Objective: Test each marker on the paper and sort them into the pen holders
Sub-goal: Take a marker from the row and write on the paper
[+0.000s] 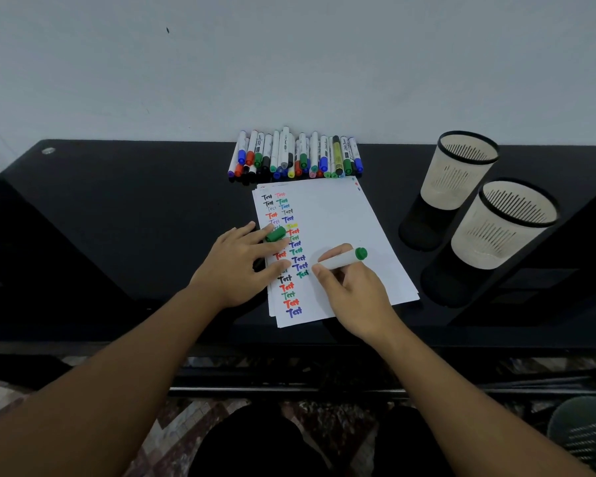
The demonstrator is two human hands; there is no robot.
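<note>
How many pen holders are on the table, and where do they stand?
2. One pen holder stands at the back right of the table; the other pen holder stands just in front of it, nearer the person. Both are right of the paper.

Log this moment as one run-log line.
stage: testing | right hand: holds green marker, tip on paper | left hand: holds green cap | pen holders: look empty

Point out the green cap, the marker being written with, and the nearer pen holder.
green cap [275,234]: head view, middle of the cap.
marker [341,260]: head view, white barrel.
nearer pen holder [492,235]: head view, outer slotted wall.
</note>
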